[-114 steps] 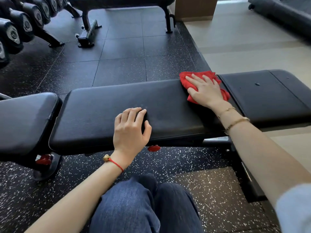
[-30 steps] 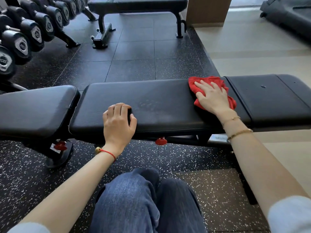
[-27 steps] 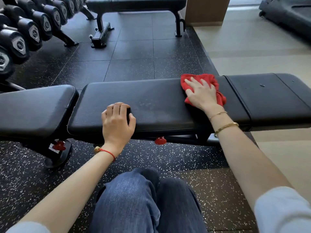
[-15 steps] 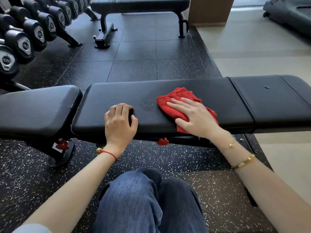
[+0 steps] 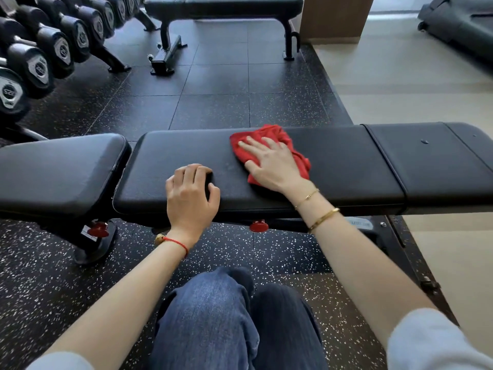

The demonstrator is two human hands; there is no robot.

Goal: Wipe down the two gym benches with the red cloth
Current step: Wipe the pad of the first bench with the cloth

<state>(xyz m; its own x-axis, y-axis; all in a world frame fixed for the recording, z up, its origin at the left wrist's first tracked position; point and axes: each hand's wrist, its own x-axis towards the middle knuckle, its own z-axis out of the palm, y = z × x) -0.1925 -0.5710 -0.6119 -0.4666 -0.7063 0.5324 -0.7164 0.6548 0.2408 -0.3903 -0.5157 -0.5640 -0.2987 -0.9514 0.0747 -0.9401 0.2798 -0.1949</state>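
Observation:
A long black padded gym bench (image 5: 344,166) runs across in front of me, with a separate seat pad (image 5: 58,169) at its left end. The crumpled red cloth (image 5: 269,134) lies on the middle of the long pad. My right hand (image 5: 272,162) presses flat on the cloth, fingers spread, pointing up and left. My left hand (image 5: 190,196) rests on the pad's near edge, left of the cloth, fingers curled over it. A second black bench (image 5: 224,4) stands farther back on the floor.
A rack of black dumbbells (image 5: 42,57) lines the upper left. Dark speckled rubber floor tiles (image 5: 213,102) separate the two benches. A wooden pillar (image 5: 336,17) and pale floor are at upper right, with a treadmill (image 5: 458,20) in the corner. My jeans-clad knees (image 5: 229,316) are below.
My right hand has slid the red cloth leftwards from the pad's right end, down to the near edge, then back up to the far edge at the middle. My left hand stayed put.

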